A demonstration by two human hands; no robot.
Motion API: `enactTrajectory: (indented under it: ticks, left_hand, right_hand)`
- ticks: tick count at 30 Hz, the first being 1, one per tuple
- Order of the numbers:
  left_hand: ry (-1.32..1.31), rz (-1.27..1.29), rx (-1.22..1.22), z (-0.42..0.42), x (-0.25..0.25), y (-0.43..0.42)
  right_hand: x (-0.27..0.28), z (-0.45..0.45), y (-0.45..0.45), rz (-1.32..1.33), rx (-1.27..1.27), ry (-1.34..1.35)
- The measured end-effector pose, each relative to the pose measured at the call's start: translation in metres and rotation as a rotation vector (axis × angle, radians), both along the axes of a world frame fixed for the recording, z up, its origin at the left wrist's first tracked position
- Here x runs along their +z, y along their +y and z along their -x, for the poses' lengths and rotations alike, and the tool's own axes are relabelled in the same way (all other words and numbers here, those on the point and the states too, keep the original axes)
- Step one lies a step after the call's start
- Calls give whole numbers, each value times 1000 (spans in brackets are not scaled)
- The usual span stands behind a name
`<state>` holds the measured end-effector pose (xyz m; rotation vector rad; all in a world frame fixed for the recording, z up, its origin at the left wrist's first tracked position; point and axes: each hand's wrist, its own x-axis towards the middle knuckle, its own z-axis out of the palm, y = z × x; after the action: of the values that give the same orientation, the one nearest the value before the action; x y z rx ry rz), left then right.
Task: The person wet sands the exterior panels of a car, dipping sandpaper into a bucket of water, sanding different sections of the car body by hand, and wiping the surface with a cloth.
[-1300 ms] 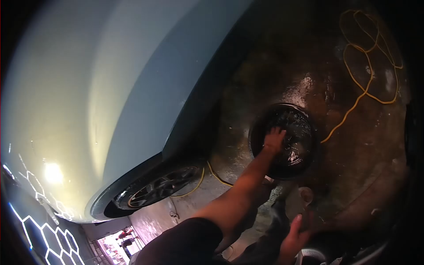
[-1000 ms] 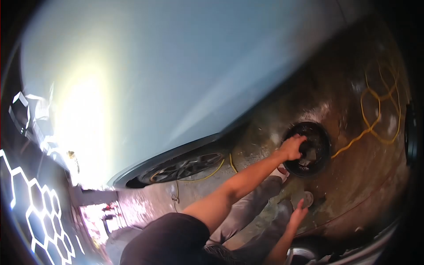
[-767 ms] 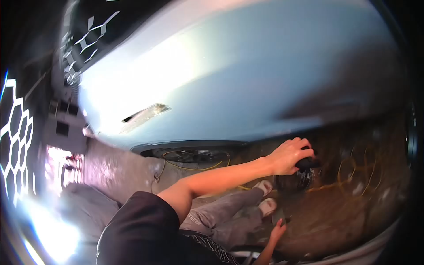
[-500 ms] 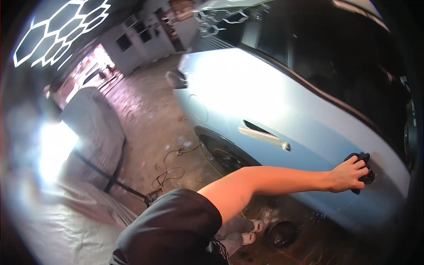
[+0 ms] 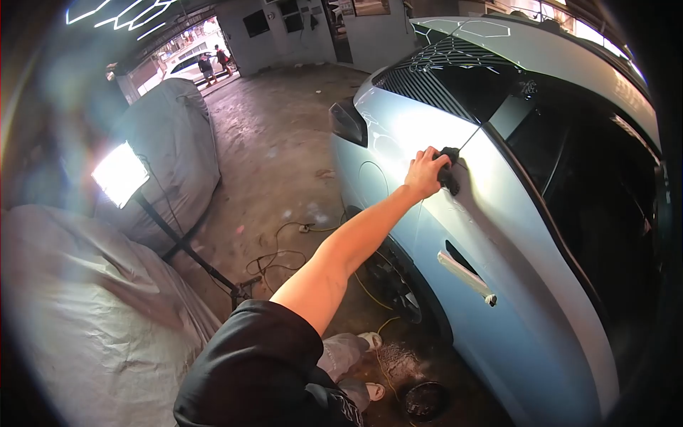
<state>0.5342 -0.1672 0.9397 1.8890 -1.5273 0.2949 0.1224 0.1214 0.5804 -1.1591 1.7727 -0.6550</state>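
My left hand [image 5: 425, 173], at the end of an outstretched arm, has its fingers wrapped round a crumpled black cloth [image 5: 451, 171]. The cloth is against the pale blue car's [image 5: 473, 327] upper rear side panel, beside a seam and below the dark side glass [image 5: 569, 178]. A door handle [image 5: 466, 276], which looks covered with pale tape, sits lower on the side. Left of my hand is the round outline of a flap [image 5: 372, 178] in the panel. My right hand is out of view.
A bright work lamp [image 5: 121, 174] on a black stand [image 5: 181, 245] is at left. Grey covers drape two large shapes, one near [image 5: 107, 292] and one farther [image 5: 171, 135]. A yellow cable [image 5: 370, 293] crosses the floor. Beside my feet lies a round black object [image 5: 425, 400]. Two people [image 5: 213, 64] stand far off.
My left hand has moved with the black cloth from low on the car's side, past the door handle, up to the rear panel. The view has shifted too.
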Motion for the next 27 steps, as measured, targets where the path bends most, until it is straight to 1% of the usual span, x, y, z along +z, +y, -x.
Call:
enactTrajectory:
  ticks: [2, 4, 5, 7, 8, 9, 10, 11, 13, 16, 18, 20, 21, 22, 24, 27]
  left_hand:
    - [-32, 68, -102, -7, -12, 1]
    - [-95, 176, -262, 13, -21, -2]
    - [-53, 176, -429, 27, -20, -8]
    - [-117, 122, -739, 73, -10, -17]
    - [-174, 110, -924, 98, -3, -21]
    - [-253, 256, -1050, 128, -20, -39]
    - [-345, 395, -1091, 160, -35, -54]
    - [-478, 349, -1132, 176, -28, -49]
    - [-498, 410, -1253, 205, -44, -54]
    - [-478, 451, -1287, 169, -57, -60]
    - [-463, 466, -1264, 108, -67, -66]
    - [-471, 369, -1249, 37, -56, -62]
    - [-539, 328, -1235, 11, -54, -62]
    - [-537, 328, -1236, -7, -54, -59]
    - [-529, 220, -1232, -27, -54, -47]
    - [-513, 188, -1194, -37, -69, -25]
  right_hand:
    - [7, -13, -4, -11, 14, -1]
    - [10, -33, -9, -18, 16, -2]
    - [13, -45, -11, -23, 17, -1]
    - [15, -72, -16, -29, 17, 6]
    - [30, -92, -17, -31, 21, 11]
    - [21, -104, -18, -37, 19, 23]
    - [21, -122, -21, -42, 14, 31]
    - [20, -139, -23, -46, -2, 40]
    - [17, -178, -29, -52, -37, 57]
    - [18, -221, -30, -73, -89, 93]
    - [21, -245, -32, -86, -115, 101]
    - [24, -266, -32, -100, -144, 101]
    - [25, -272, -32, -102, -161, 101]
    - [26, -278, -31, -105, -175, 102]
    - [28, -281, -26, -105, -206, 91]
    - [24, -282, -19, -118, -247, 76]
